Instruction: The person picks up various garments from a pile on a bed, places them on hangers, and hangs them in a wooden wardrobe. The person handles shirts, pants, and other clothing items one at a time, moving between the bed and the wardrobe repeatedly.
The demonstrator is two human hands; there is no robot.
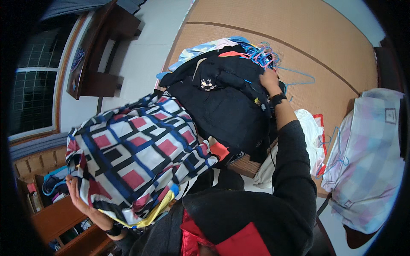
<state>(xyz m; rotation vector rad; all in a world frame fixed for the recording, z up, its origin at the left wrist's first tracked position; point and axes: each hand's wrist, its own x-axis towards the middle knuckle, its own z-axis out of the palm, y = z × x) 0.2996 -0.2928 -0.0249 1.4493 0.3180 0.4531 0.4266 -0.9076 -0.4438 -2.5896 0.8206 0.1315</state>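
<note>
My left hand (80, 198) is at the lower left, holding the near edge of a patterned garment (145, 140). White, navy, black and rose squares cover its cloth, and a yellow band (157, 209) runs along the near side. This garment stretches from my left hand toward a heap of black clothes (221, 105). At the heap's upper right, my right hand (269, 80) is closed at the edge of a bundle of blue and pink clothes hangers (259, 54); its fingertips are partly hidden. One black garment bears a small pale flower motif.
The heap lies on a woven mat (307, 38) over a bed. A loose blue hanger (299, 76), a white garment with red trim (309, 140) and a pastel checked cloth (368, 153) are to the right. A dark wooden desk (99, 64) and an open drawer unit (57, 217) stand left.
</note>
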